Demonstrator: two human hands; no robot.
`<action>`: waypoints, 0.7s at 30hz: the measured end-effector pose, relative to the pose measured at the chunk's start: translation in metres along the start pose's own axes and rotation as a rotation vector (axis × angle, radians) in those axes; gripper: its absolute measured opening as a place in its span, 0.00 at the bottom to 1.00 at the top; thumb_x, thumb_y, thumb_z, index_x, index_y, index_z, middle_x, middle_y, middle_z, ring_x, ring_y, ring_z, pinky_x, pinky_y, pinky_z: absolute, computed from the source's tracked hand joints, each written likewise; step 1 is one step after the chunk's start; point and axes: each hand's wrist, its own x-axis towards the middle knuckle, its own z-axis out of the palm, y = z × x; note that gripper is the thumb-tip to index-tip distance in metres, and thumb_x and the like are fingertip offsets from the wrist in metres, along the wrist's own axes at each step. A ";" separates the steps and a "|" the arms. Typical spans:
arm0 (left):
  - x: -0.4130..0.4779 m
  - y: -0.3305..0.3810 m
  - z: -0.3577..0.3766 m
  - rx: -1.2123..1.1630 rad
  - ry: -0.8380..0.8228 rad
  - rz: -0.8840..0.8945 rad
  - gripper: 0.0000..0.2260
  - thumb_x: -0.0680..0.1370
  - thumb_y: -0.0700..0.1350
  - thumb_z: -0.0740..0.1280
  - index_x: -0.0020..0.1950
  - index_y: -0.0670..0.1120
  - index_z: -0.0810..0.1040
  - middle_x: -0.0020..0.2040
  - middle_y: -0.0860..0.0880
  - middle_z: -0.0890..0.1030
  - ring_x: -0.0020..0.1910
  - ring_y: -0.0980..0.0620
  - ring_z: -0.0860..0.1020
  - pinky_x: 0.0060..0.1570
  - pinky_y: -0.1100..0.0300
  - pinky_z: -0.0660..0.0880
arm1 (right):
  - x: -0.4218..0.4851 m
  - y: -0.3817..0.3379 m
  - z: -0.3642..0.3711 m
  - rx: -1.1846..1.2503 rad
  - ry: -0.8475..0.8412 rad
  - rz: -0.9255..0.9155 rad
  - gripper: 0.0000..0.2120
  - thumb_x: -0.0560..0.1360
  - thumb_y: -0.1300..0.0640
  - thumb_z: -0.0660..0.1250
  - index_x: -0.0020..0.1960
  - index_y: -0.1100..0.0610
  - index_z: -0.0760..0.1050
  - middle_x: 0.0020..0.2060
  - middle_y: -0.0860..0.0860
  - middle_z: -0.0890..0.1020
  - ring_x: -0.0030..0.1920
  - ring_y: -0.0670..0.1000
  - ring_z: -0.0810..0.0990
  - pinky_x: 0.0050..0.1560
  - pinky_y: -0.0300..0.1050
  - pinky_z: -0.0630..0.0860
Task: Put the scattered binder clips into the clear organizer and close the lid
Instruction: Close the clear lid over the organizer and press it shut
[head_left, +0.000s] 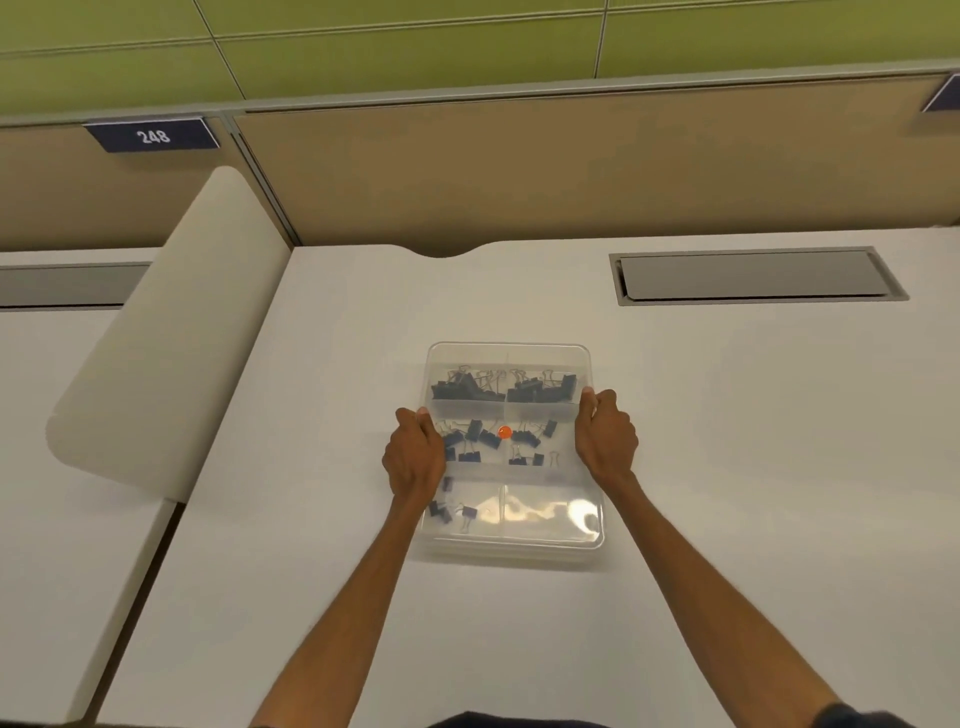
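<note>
White desk (727, 415), clear organizer (514, 556) holding binder clips (467, 387), left hand (413, 457) and right hand (608, 439) fingers (589, 402) gripping its sides.

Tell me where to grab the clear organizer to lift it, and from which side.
Take the clear organizer by its long side edges near the middle, one hand from each side, where the left hand and right hand grip now. It is wide and flat, with binder clips loose inside, so a two-sided hold should keep it level.
</note>
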 end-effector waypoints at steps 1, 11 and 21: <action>0.001 0.001 -0.001 -0.004 -0.005 0.001 0.14 0.84 0.50 0.51 0.52 0.41 0.68 0.41 0.45 0.76 0.38 0.48 0.75 0.40 0.57 0.67 | 0.000 -0.001 -0.001 -0.021 0.012 -0.007 0.21 0.82 0.44 0.48 0.51 0.60 0.68 0.41 0.58 0.80 0.40 0.60 0.79 0.44 0.55 0.77; -0.003 -0.001 -0.002 0.048 0.020 0.106 0.20 0.81 0.53 0.57 0.66 0.40 0.66 0.61 0.41 0.72 0.57 0.43 0.74 0.54 0.48 0.72 | -0.006 -0.013 -0.008 -0.108 0.013 -0.115 0.20 0.82 0.43 0.52 0.58 0.60 0.67 0.51 0.57 0.75 0.44 0.59 0.80 0.43 0.52 0.78; 0.017 -0.004 -0.015 0.120 0.075 0.253 0.26 0.81 0.58 0.53 0.72 0.43 0.64 0.71 0.43 0.68 0.71 0.43 0.65 0.67 0.37 0.62 | 0.001 -0.021 -0.005 -0.268 0.116 -0.266 0.22 0.81 0.44 0.56 0.68 0.58 0.66 0.67 0.55 0.71 0.66 0.57 0.70 0.64 0.62 0.66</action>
